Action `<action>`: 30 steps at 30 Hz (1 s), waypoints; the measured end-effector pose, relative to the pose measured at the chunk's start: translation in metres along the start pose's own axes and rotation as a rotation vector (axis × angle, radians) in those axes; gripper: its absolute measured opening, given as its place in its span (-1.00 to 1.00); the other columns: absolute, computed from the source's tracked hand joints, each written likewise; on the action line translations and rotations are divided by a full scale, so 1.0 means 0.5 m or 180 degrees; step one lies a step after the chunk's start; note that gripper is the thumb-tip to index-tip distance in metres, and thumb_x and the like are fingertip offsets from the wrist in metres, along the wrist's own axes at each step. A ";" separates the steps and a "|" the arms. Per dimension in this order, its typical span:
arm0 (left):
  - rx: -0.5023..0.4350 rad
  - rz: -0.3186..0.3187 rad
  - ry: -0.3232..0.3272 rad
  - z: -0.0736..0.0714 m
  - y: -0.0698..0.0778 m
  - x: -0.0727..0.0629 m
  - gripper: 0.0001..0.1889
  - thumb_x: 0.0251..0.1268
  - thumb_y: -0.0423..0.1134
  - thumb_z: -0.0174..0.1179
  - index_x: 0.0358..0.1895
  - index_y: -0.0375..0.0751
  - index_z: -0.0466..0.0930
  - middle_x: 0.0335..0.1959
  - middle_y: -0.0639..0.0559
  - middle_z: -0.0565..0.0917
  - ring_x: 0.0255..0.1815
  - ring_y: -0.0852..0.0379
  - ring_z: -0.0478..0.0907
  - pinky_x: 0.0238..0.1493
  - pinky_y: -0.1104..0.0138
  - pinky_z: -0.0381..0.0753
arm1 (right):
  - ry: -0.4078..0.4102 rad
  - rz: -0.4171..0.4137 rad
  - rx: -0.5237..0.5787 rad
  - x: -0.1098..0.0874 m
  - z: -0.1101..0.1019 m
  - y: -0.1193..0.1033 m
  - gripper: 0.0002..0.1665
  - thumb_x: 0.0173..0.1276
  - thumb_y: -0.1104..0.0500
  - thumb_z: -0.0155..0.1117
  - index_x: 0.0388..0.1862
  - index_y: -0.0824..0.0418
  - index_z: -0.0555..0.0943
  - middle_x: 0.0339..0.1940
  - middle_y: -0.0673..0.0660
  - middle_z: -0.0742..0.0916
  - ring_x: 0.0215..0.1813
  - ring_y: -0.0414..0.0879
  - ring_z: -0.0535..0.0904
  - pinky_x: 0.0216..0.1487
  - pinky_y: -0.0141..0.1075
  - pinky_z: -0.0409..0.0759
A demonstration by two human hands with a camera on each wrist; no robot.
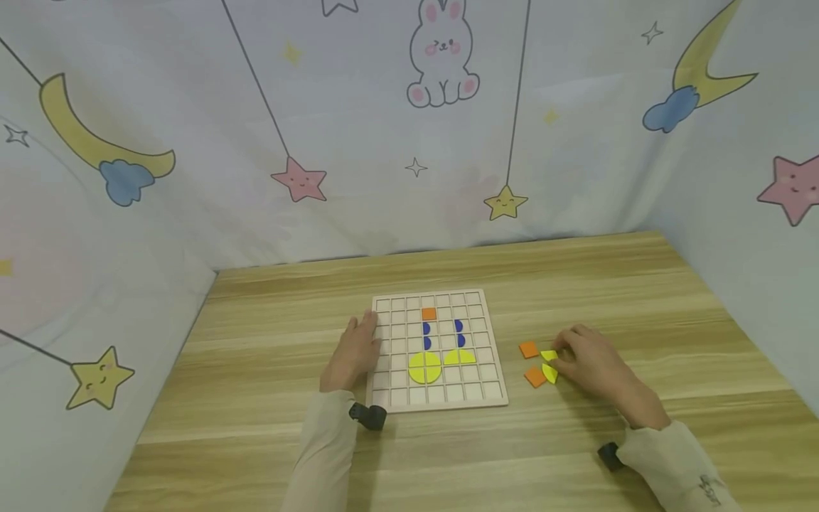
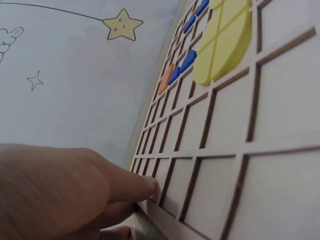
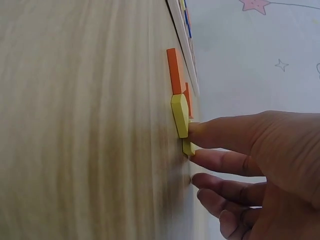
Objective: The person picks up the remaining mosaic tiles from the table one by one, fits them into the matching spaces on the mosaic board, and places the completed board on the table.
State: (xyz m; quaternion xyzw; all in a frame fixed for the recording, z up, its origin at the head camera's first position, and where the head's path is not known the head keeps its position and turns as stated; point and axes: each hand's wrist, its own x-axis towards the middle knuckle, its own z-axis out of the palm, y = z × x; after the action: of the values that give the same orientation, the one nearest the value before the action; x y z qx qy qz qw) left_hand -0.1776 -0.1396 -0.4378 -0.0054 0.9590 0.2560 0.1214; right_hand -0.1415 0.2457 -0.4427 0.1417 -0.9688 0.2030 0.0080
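Note:
A pale wooden grid board [image 1: 438, 408] lies on the table. My left hand [image 1: 352, 354] rests at its left edge; in the left wrist view a fingertip [image 2: 151, 185] lies on the rim, other fingers lower beside it. Set in the grid are an orange square [image 1: 429, 313], several dark blue pieces [image 1: 458, 326], a yellow circle [image 1: 425, 368] of quarter pieces and a yellow half circle [image 1: 459, 358]. To the board's right, my right hand [image 1: 591, 363] pinches a yellow quarter-circle piece [image 3: 188, 147] between thumb and forefinger. Another yellow quarter piece [image 3: 180, 116] lies against the thumb tip.
Two loose orange squares [image 1: 528, 349] lie between the board and my right hand. The wood-grain table [image 1: 288, 313] meets a printed cloth backdrop [image 1: 358, 220] behind and at both sides. A black wrist device [image 1: 368, 416] sits on the left sleeve, close to the board's near-left corner.

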 end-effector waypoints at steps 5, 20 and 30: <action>0.0023 0.0011 -0.0003 -0.001 0.000 0.001 -0.41 0.49 -0.25 -0.14 0.51 -0.24 -0.02 0.56 -0.11 -0.03 0.56 -0.24 -0.18 0.54 -0.08 -0.09 | -0.0019 -0.0022 0.0045 0.001 0.000 0.005 -0.75 0.17 0.15 0.39 -0.22 0.26 0.64 -0.19 0.16 0.65 -0.04 0.17 0.55 0.03 0.13 0.54; 0.0002 0.0062 -0.0002 -0.001 -0.002 0.001 -0.41 0.49 -0.25 -0.14 0.51 -0.26 -0.02 0.56 -0.12 -0.03 0.56 -0.25 -0.19 0.54 -0.07 -0.11 | 0.0122 -0.0102 0.0170 0.011 -0.005 -0.002 -0.76 0.19 0.11 0.39 -0.23 0.22 0.62 -0.19 0.13 0.67 -0.11 0.04 0.58 -0.08 -0.02 0.60; 0.0021 0.0039 -0.0007 -0.002 -0.003 0.001 -0.41 0.49 -0.25 -0.14 0.51 -0.26 -0.02 0.56 -0.12 -0.03 0.56 -0.25 -0.18 0.54 -0.07 -0.10 | 0.0114 -0.0193 0.0223 0.030 0.015 -0.058 -0.77 0.21 0.10 0.38 -0.22 0.18 0.63 -0.20 0.07 0.69 -0.14 -0.02 0.59 -0.14 -0.11 0.62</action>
State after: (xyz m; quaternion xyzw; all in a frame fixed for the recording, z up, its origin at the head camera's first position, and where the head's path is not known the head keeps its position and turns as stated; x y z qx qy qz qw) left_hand -0.1783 -0.1415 -0.4379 0.0012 0.9597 0.2536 0.1208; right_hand -0.1474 0.2132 -0.4371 0.1675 -0.9561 0.2390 0.0266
